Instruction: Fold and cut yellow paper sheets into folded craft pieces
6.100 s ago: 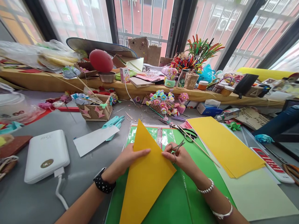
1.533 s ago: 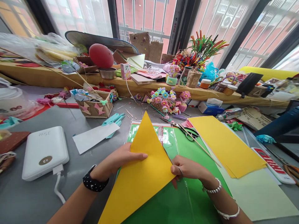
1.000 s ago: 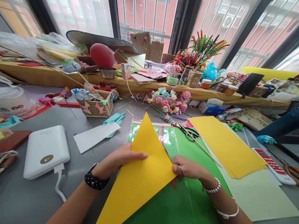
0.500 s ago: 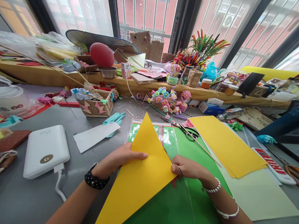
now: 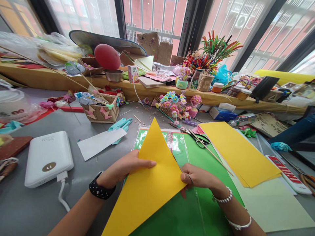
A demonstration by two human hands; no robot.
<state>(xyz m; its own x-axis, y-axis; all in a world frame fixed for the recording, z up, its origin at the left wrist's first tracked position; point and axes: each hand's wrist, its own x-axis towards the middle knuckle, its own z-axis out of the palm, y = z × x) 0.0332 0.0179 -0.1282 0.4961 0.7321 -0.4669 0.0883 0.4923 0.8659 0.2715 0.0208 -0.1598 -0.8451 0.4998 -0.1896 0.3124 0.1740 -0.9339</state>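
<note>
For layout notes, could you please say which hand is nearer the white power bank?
Left: the left hand is right of the power bank, gripping the yellow sheet; the right hand is farther right, across the sheet.

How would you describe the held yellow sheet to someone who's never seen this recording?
Find the grey desk, then the green sheet on it. Over that is the yellow sheet, one sharp corner pointing forward. Unlike the flat yellow stack to its right, it is held in the left grip.

Left fingers (image 5: 147, 163) hold yellow paper (image 5: 150, 193), right fingers (image 5: 184, 177) scissors (image 5: 190, 179).
</note>
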